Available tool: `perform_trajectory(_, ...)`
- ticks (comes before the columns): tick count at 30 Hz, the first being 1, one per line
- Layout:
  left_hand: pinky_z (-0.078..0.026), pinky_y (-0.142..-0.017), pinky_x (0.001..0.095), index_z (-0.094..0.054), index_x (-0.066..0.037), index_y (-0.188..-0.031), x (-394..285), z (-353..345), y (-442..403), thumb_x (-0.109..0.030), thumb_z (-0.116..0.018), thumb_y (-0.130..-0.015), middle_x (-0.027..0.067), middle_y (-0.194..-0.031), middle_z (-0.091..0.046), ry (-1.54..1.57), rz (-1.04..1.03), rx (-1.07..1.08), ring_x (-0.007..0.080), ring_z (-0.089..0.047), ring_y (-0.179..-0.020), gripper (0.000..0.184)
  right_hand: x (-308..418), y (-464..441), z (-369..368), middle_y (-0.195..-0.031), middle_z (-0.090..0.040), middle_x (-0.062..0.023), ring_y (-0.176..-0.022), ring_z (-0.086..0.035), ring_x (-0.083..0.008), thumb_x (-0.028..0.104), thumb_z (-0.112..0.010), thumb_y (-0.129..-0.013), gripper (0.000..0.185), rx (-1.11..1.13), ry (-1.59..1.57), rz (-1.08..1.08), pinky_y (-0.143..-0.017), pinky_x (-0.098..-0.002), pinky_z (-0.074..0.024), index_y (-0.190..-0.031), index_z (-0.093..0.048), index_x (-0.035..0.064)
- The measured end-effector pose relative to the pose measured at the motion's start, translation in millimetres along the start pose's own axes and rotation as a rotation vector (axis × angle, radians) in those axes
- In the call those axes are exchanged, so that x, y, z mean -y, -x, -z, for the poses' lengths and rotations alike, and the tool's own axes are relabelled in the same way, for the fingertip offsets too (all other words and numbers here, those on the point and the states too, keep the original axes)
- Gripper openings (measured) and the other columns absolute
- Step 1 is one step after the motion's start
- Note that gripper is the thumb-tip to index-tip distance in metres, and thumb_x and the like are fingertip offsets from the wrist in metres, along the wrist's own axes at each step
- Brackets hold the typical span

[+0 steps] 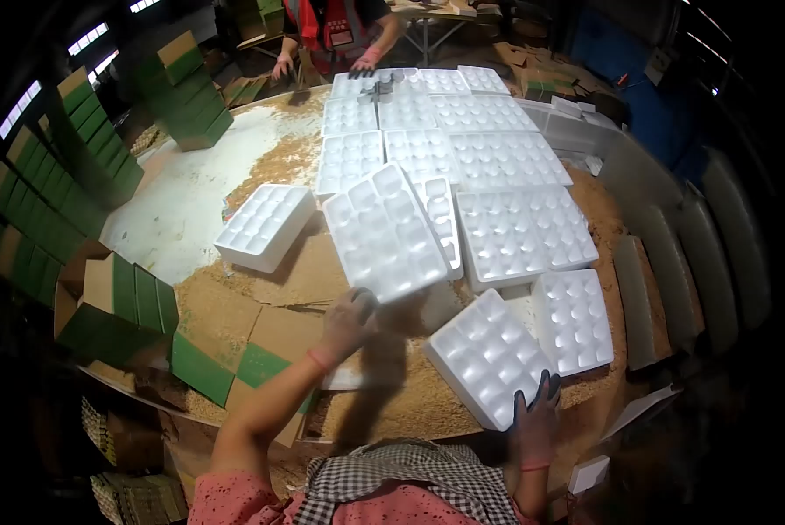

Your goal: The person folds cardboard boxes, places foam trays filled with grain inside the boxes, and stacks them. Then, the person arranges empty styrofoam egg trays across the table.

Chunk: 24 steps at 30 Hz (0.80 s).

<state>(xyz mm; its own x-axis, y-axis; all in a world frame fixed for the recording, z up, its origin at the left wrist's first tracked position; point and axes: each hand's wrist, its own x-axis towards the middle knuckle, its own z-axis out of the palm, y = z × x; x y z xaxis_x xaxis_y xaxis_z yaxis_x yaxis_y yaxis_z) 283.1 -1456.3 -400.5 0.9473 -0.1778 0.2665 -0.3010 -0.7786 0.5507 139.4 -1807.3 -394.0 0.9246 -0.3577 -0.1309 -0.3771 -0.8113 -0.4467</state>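
Note:
My left hand (350, 317), in a glove, grips the near edge of a white foam tray with rows of hollows (385, 229). That tray is tilted and overlaps a narrower foam piece (441, 219) behind it. My right hand (537, 416), gloved with dark fingertips, holds the near right corner of a second foam tray (487, 350), which sits at an angle. Its thumb is hard to make out. Beside this tray lies a smaller foam tray (576, 319). Another foam tray (266, 226) rests apart on the left.
Several foam trays (497, 157) stand side by side across the table. Flattened cardboard (274, 337) and sawdust-like crumbs (401, 416) cover the near part. Green and brown boxes (117, 302) are stacked at left. A person in a red vest (327, 35) stands opposite, hands near the far trays.

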Motion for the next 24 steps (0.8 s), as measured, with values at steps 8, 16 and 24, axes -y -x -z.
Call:
perform_trajectory(8, -0.048, -0.071, 0.032, -0.054, 0.0, -0.1, 118.9, 34.0, -34.6, 0.001, -0.047, -0.089, 0.0142, -0.097, -0.057, 0.905, 0.332, -0.497, 0.021, -0.058, -0.08, 0.013, 83.0, 21.5, -56.9, -0.148, -0.022, -0.0278, -0.135, -0.023, -0.046, 0.047, -0.074, -0.071, 0.095, 0.109, 0.422, 0.421, -0.111, -0.0572, -0.0171, -0.146, -0.027, 0.0101)
perform_trajectory(16, -0.048, -0.085, 0.0453, -0.056, -0.002, -0.099, 182.6, 10.3, -38.0, -0.013, -0.061, -0.077, 0.0247, -0.104, -0.056, 0.024, 0.136, 0.021, 0.0425, -0.056, -0.096, 0.025, 292.6, -56.0, -83.1, -0.145, -0.032, -0.0202, -0.135, -0.028, -0.0401, 0.033, -0.071, -0.077, 0.073, -0.196, 0.305, 0.895, -0.111, -0.0542, -0.023, -0.14, -0.039, 0.0152)
perform_trajectory(24, -0.034, -0.104, 0.0514, -0.052, -0.008, -0.125, 164.7, 5.4, -55.7, -0.036, -0.06, -0.084, 0.0186, -0.13, -0.048, -0.178, -0.321, 0.206, 0.0372, -0.044, -0.122, 0.05, 310.7, -102.1, -38.6, -0.116, -0.06, -0.0119, -0.096, -0.061, -0.0304, 0.017, -0.068, -0.074, 0.023, -0.29, 0.163, 0.881, -0.092, -0.0415, -0.0458, -0.097, -0.064, 0.0116)
